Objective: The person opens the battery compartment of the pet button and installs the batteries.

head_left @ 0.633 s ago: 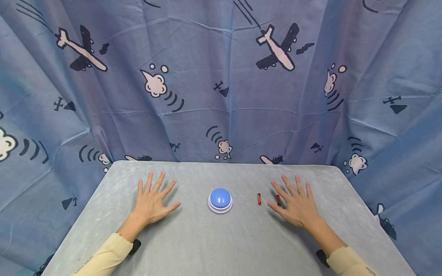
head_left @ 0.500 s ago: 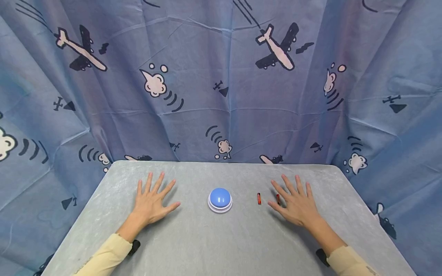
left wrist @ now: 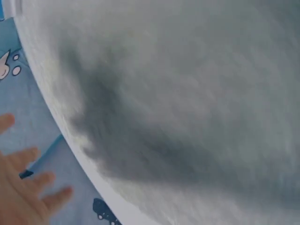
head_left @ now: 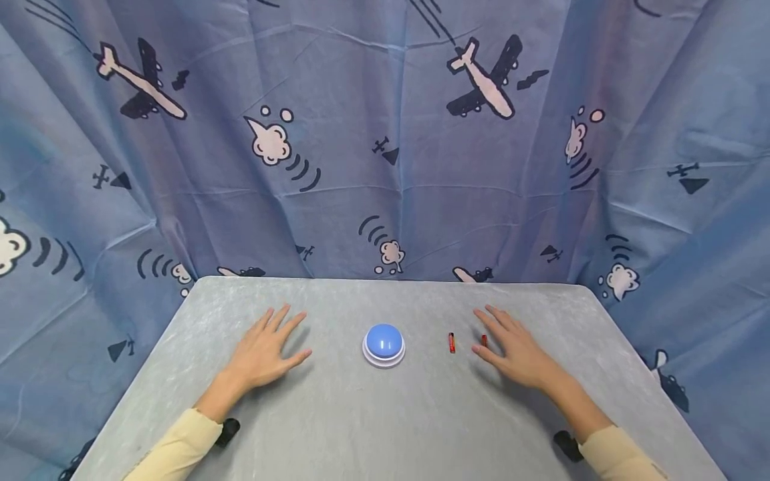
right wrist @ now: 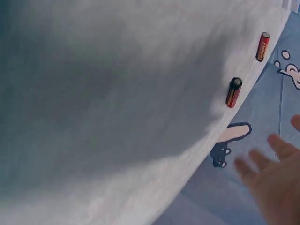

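Observation:
My left hand [head_left: 262, 353] hovers over the left part of the table, fingers spread and relaxed, holding nothing. On the other side my right hand [head_left: 516, 351] is likewise raised with loose, extended fingers and nothing in it. Nearest to it are two small red-and-black batteries: one battery [head_left: 452, 343] lies just left of the thumb, and a second battery [head_left: 484, 341] shows between thumb and forefinger, partly hidden in the head view. Both lie apart on the table in the right wrist view. Between the hands sits a blue dome push button [head_left: 383, 342] on a white round base.
The grey table [head_left: 385, 427] has rounded far corners. Behind it hangs a blue curtain [head_left: 337, 133] printed with planes and clouds, close to the far edge. A dark wrist camera [head_left: 227, 432] is strapped under the left wrist, another camera [head_left: 568, 445] under the right.
Both hands have turned from flat and widely spread to slightly tilted, with the fingers closer together. The batteries and the button have stayed in place; the head view has shifted slightly.

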`<state>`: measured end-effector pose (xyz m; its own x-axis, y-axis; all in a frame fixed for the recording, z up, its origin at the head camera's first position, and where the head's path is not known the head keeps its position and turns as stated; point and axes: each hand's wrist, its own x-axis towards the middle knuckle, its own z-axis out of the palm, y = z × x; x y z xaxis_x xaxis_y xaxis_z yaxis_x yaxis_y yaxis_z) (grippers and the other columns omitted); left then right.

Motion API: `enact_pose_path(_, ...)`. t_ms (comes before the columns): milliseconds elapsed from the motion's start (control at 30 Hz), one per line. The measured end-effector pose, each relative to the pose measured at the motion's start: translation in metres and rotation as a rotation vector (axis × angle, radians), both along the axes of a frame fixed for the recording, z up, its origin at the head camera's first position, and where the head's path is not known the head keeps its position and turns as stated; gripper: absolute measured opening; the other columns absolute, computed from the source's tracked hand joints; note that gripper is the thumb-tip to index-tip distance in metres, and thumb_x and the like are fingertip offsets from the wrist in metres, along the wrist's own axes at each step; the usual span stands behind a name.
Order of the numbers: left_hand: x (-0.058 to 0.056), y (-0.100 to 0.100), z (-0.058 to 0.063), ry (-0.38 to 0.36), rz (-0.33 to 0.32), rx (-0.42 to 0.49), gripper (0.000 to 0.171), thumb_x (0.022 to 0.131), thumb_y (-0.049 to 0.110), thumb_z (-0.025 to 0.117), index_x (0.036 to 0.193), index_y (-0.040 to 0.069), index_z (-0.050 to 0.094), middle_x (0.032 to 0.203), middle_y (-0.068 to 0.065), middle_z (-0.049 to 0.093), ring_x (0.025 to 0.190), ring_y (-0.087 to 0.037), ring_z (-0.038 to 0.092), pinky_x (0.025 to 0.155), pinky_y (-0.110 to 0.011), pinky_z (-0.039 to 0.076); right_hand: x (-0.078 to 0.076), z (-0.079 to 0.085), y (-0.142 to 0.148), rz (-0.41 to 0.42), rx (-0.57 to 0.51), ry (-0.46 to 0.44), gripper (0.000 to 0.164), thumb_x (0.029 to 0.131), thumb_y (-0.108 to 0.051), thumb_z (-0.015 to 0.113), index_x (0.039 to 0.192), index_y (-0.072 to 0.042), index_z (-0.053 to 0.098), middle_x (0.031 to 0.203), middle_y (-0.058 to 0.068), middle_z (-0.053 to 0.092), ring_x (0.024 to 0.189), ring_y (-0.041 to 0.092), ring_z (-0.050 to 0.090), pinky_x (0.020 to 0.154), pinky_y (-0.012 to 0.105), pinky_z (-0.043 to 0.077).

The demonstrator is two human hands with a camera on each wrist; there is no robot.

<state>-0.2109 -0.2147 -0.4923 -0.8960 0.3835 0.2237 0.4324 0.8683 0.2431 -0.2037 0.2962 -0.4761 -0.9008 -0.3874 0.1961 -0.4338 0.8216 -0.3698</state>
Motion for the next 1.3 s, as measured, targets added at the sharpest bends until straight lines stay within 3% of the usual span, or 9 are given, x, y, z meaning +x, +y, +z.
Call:
enact_pose_path(167, -0.006, 0.011, 0.000, -0.177, -0.120, 0.288, 0.070, 0.094, 0.047, 0.072, 0.150, 0.012, 0.049, 0.147, -0.010, 0.051, 0.132, -0.035, 0.049, 0.103, -0.055, 0.041, -0.003, -0.002, -0.014, 0.090, -0.280, -0.083, 0.067, 0.094, -0.033, 0.076, 0.149, -0.007, 0.047, 0.145, 0.019, 0.051, 0.125, 0.039, 0.054, 0.096, 0.056, 0.046)
enact_pose_path(300, -0.014, 0.026, -0.002, -0.308, -0.186, 0.519, 0.067, 0.092, 0.038, 0.078, 0.145, 0.007, 0.052, 0.135, -0.012, 0.061, 0.119, -0.033, 0.060, 0.094, -0.049, 0.050, -0.008, -0.008, -0.035, 0.135, -0.416, -0.165, 0.067, 0.090, -0.028, 0.081, 0.145, -0.005, 0.051, 0.139, 0.022, 0.055, 0.118, 0.041, 0.059, 0.094, 0.054, 0.049)
enact_pose_path(400, -0.021, 0.036, -0.005, -0.349, -0.220, 0.601, 0.069, 0.089, 0.033, 0.082, 0.144, 0.005, 0.053, 0.131, -0.015, 0.063, 0.115, -0.035, 0.062, 0.091, -0.048, 0.052, -0.012, -0.012, -0.053, 0.148, -0.459, -0.230, 0.070, 0.088, -0.027, 0.083, 0.145, -0.004, 0.050, 0.139, 0.023, 0.055, 0.119, 0.041, 0.058, 0.096, 0.054, 0.048)
enact_pose_path(633, -0.032, 0.055, -0.014, -0.400, -0.258, 0.649, 0.076, 0.083, 0.026, 0.088, 0.145, 0.002, 0.051, 0.133, -0.017, 0.061, 0.117, -0.037, 0.060, 0.092, -0.050, 0.051, -0.023, -0.018, -0.089, 0.161, -0.507, -0.341, 0.081, 0.084, -0.030, 0.086, 0.149, -0.002, 0.047, 0.144, 0.020, 0.052, 0.125, 0.039, 0.054, 0.099, 0.051, 0.046)
enact_pose_path(900, -0.037, 0.073, -0.013, -0.433, -0.282, 0.642, 0.079, 0.081, 0.022, 0.089, 0.145, -0.001, 0.049, 0.133, -0.021, 0.060, 0.117, -0.039, 0.060, 0.092, -0.049, 0.051, -0.033, -0.023, -0.110, 0.155, -0.533, -0.371, 0.081, 0.082, -0.022, 0.088, 0.148, -0.001, 0.046, 0.144, 0.020, 0.051, 0.125, 0.037, 0.054, 0.098, 0.048, 0.048)
enact_pose_path(1300, -0.042, 0.085, -0.012, -0.457, -0.291, 0.638, 0.079, 0.078, 0.017, 0.091, 0.143, -0.003, 0.050, 0.133, -0.021, 0.059, 0.118, -0.037, 0.060, 0.091, -0.045, 0.052, -0.038, -0.025, -0.125, 0.201, -0.492, -0.399, 0.082, 0.079, -0.023, 0.091, 0.146, 0.000, 0.049, 0.141, 0.017, 0.055, 0.118, 0.032, 0.058, 0.094, 0.043, 0.051)
